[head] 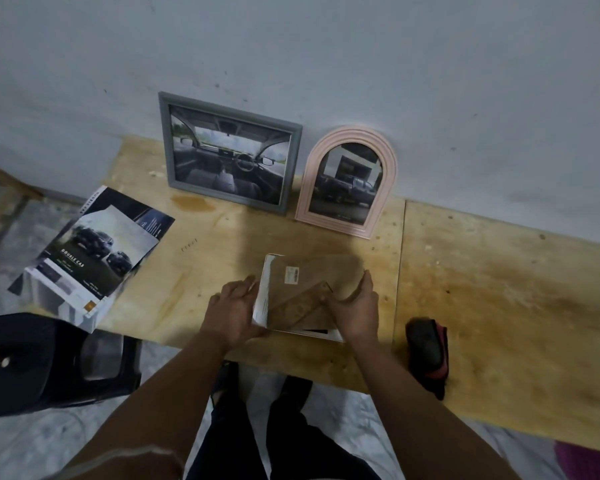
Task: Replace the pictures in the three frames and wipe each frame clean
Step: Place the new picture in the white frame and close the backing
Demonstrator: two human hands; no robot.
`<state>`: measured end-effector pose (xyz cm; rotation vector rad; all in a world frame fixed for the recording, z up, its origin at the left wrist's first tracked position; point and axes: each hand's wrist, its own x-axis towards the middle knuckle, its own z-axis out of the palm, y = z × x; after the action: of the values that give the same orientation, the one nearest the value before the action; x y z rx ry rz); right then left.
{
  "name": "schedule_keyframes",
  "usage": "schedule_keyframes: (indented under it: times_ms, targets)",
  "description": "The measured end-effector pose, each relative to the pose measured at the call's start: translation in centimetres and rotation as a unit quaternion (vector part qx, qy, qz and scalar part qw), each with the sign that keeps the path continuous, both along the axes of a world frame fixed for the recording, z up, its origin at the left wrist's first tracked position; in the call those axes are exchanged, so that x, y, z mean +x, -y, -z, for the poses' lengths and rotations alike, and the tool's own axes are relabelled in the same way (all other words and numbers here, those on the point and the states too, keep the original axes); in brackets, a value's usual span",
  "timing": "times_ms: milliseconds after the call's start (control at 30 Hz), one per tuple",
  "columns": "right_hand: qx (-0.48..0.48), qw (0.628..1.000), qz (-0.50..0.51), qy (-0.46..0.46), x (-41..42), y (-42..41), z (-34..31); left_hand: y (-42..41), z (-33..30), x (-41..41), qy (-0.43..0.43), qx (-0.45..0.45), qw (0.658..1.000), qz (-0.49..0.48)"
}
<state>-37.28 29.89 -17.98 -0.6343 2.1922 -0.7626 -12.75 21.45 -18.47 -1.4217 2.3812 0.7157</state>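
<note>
A third frame lies face down at the front of the plywood table, its brown backing board and fold-out stand facing up, with a white paper edge showing along its left side. My left hand grips its left edge. My right hand holds its right edge, thumb by the stand. A grey rectangular frame with a car-interior picture leans on the wall. To its right stands a pink arched frame holding a pickup-truck picture.
A stack of car brochures lies at the table's left end, overhanging the edge. A dark cloth with red trim sits at the front edge right of my hands. A black plastic chair stands lower left.
</note>
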Motion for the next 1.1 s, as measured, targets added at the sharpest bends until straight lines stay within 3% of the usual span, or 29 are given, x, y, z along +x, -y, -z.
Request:
schedule_keyframes:
  times_ms: [267,1100]
  targets:
    - [0.089,0.993,-0.003,-0.075,2.2,0.3,0.7,0.1,0.5,0.2,0.007,0.001,1.000,0.004]
    - [0.194,0.950,-0.119,-0.212,2.6,-0.7,1.3,-0.1,1.2,-0.4,0.013,-0.011,1.000,-0.007]
